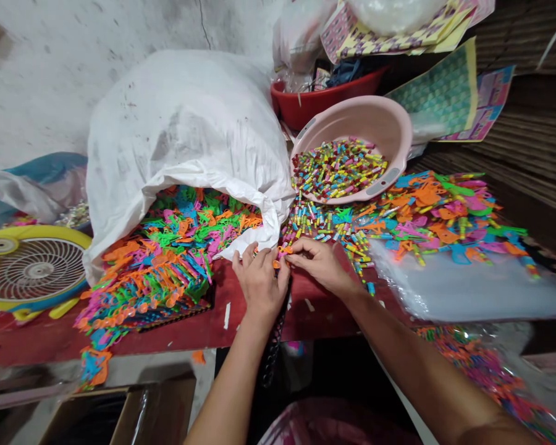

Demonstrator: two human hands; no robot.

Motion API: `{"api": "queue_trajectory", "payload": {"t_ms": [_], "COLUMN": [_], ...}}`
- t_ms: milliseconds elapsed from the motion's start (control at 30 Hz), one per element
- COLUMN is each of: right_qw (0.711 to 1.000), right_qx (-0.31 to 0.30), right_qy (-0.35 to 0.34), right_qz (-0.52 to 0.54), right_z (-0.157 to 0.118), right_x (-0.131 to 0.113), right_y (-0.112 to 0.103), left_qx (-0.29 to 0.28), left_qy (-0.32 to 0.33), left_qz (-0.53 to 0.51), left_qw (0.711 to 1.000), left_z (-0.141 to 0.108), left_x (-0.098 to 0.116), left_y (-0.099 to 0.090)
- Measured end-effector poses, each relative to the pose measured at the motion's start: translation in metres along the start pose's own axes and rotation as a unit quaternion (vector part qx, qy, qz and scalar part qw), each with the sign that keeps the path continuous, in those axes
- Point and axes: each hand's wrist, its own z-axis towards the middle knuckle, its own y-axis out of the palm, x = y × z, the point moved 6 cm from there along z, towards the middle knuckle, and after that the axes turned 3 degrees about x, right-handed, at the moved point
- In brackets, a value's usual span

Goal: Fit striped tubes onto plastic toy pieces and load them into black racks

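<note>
Both hands meet at the middle of the red table (pixel 324 309). My left hand (pixel 262 284) is closed around a small orange plastic piece (pixel 277 264), which shows between thumb and fingers. My right hand (pixel 319 262) pinches at a pink and orange bit (pixel 285 251) right beside it; their exact shape is too small to tell. Left of my hands, colourful plastic pieces (pixel 189 228) spill from the mouth of a white sack (pixel 180 117). Small striped tubes (pixel 315 222) lie just beyond my fingers, and more fill a pink basin (pixel 352 117).
A yellow fan (pixel 37 272) stands at the left. On the right, a pile of plastic pieces with tubes (pixel 435 210) rests partly on clear plastic bags (pixel 467 290). Behind the basin is a red tub (pixel 324 102). A cardboard box (pixel 160 414) sits below the table's front edge.
</note>
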Motion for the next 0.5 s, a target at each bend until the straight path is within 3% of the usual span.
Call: {"api": "queue_trajectory", "payload": {"t_ms": [133,333,500], "right_qw": [1.000,0.986,0.978], "right_qx": [0.009,0.024,0.000], "right_qy": [-0.011,-0.140,-0.171], "right_qz": [0.001,-0.084,-0.124], "right_z": [-0.001,-0.002,-0.004], "right_x": [-0.003,-0.024,-0.032], "right_y": [-0.002,-0.003,0.005], "left_qx": [-0.002,-0.024,-0.069], "left_qy": [-0.016,0.001,0.018], "left_qz": [-0.023,-0.026,0.005], "left_qw": [1.000,0.999,0.997], "left_z": [-0.001,-0.002,-0.001], "left_x": [-0.003,-0.004,0.000], "left_y": [-0.002,-0.001,-0.001]}}
